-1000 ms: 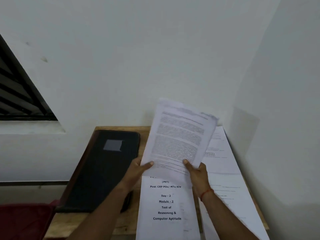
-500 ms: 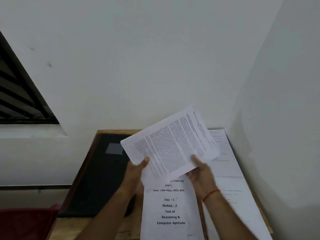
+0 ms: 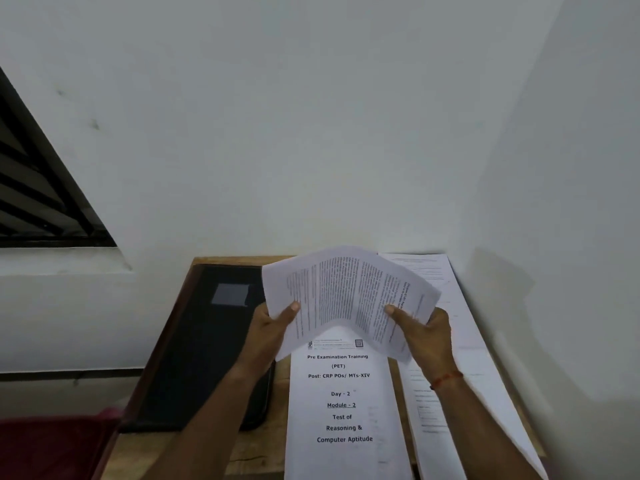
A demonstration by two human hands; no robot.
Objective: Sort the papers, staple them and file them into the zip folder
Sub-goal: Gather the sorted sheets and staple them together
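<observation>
A thin bundle of printed papers (image 3: 346, 296) is held in the air above the desk, turned sideways and arched upward in the middle. My left hand (image 3: 273, 327) grips its left edge with the thumb on top. My right hand (image 3: 422, 330) grips its right edge the same way. Under the bundle lies a cover sheet (image 3: 343, 410) titled "Pre Examination Training". More printed sheets (image 3: 460, 344) lie to its right along the wall. A black zip folder (image 3: 207, 344) with a grey label lies flat on the left of the desk.
The small wooden desk (image 3: 256, 448) sits in a corner, with white walls behind it and to the right. A dark louvred window (image 3: 38, 202) is at the left. Something dark red (image 3: 52, 445) sits low at the lower left, beside the desk.
The held bundle has turned from upright to sideways and has come lower over the cover sheet. Both hands have spread apart to its two ends, and it now arches in the middle.
</observation>
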